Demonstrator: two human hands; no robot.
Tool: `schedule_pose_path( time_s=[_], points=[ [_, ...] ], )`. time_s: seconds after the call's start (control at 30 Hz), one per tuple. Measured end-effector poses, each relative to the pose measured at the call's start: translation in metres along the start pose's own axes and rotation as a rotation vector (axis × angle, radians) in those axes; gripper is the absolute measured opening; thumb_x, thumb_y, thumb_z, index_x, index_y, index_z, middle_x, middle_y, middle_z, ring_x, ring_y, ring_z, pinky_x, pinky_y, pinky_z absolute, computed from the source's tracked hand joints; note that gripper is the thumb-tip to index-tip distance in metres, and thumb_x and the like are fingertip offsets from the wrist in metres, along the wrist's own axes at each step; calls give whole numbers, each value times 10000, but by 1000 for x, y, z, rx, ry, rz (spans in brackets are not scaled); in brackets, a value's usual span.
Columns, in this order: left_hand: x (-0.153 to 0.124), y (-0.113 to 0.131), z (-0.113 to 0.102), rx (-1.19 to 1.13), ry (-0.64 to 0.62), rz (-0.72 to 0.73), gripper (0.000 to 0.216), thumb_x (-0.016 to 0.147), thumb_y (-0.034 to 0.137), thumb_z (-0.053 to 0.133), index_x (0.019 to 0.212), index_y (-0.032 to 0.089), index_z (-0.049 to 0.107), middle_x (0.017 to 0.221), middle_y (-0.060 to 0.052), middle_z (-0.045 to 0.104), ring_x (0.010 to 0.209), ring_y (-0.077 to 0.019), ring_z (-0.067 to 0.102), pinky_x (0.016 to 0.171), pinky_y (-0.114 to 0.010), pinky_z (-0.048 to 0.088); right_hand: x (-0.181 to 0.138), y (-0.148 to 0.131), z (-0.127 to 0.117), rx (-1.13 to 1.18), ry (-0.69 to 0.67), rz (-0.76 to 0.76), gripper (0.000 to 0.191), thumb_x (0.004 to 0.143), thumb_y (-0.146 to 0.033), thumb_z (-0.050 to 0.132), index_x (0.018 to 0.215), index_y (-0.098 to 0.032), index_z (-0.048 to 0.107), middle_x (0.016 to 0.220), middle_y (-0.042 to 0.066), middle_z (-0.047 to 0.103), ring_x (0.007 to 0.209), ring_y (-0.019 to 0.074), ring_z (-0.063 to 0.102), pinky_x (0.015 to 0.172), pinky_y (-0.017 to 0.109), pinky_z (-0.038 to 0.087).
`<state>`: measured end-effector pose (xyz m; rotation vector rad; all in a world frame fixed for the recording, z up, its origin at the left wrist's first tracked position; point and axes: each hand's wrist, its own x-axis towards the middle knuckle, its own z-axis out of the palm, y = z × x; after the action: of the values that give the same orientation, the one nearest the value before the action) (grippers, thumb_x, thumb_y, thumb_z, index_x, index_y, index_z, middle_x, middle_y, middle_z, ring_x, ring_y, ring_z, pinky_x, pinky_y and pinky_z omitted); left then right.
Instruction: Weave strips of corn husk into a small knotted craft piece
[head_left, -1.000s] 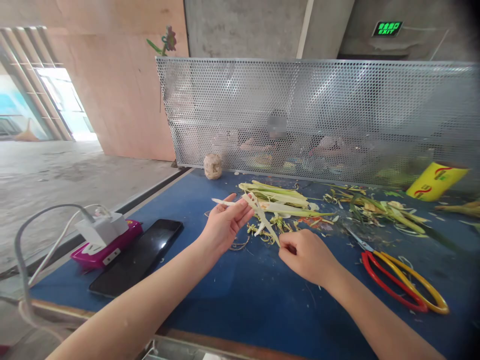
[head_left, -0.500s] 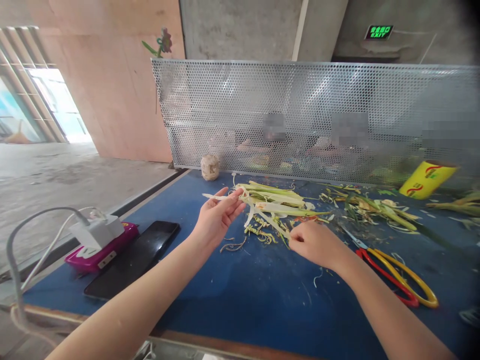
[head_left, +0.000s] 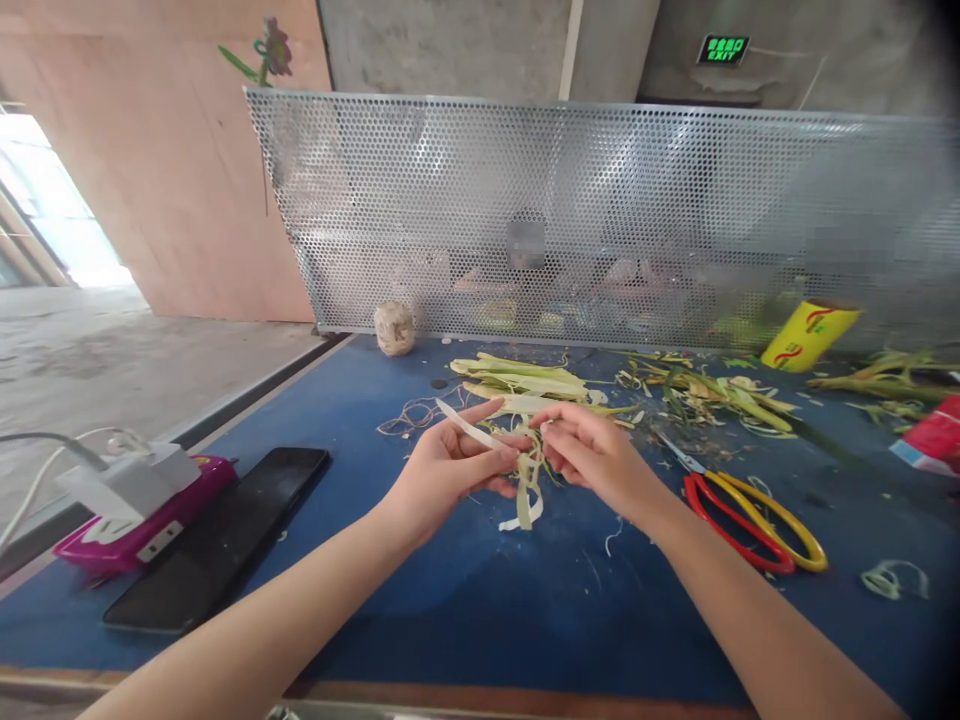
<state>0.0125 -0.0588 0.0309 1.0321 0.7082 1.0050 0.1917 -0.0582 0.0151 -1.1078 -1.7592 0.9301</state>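
My left hand [head_left: 459, 462] is closed, pinching a flat, pale plant strip [head_left: 463, 424] between thumb and fingers. One end of the strip juts up to the left past the fingers, and a curled length hangs below, between the hands. Just to the right, my right hand [head_left: 589, 450] has its fingertips pinched together on the strip, near the left fingertips. Exactly where it grips is partly hidden by the fingers. Behind both hands lies a pile of yellow-green leaf stalks [head_left: 517, 376] on the blue tabletop [head_left: 450, 620].
Scissors [head_left: 750, 515] with red and yellow handles lie to the right, near plant scraps [head_left: 720, 395]. A yellow roll [head_left: 810, 335] and a perforated metal screen [head_left: 450, 200] stand behind. On the left are a black phone [head_left: 225, 535], a purple power strip [head_left: 154, 525] and a twine ball [head_left: 394, 329].
My hands have come closer together, and the strip stretched between them now hangs in a curl. My right hand has risen and turned. The view has shifted to the right.
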Motion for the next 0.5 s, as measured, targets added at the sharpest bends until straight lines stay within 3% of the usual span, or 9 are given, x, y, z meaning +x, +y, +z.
schedule_pose_path(
  time_s=[0.1, 0.23, 0.33, 0.5],
  points=[
    [1, 1, -2, 18, 3, -3, 636, 652, 73, 676, 1236, 90, 425, 833, -94, 707, 590, -124, 621, 511, -221, 517, -1, 0, -3, -215, 89, -191, 233, 822, -219, 456, 1055, -229, 472, 733, -19, 493, 448, 62, 367, 420, 198, 321],
    [2, 4, -4, 45, 58, -5, 567, 681, 116, 669, 1206, 92, 456, 711, -57, 698, 518, -87, 579, 477, -186, 479, -3, -4, -7, -539, 46, -441, 259, 803, -168, 491, 1035, -251, 569, 887, 17, 574, 554, 81, 454, 528, 221, 395],
    [2, 3, -3, 63, 58, -10, 543, 695, 128, 658, 1198, 79, 459, 689, -60, 682, 543, -94, 580, 478, -189, 474, -3, -4, -6, -657, 102, -504, 210, 835, -180, 469, 995, -222, 597, 895, 24, 612, 637, 97, 528, 580, 224, 421],
    [4, -4, -1, 96, 12, -28, 699, 644, 163, 710, 1253, 83, 378, 748, -55, 659, 555, -108, 570, 420, -203, 444, -3, 1, -3, -771, 159, -560, 155, 851, -198, 468, 886, -189, 618, 827, 19, 639, 714, 124, 588, 621, 232, 439]
  ],
)
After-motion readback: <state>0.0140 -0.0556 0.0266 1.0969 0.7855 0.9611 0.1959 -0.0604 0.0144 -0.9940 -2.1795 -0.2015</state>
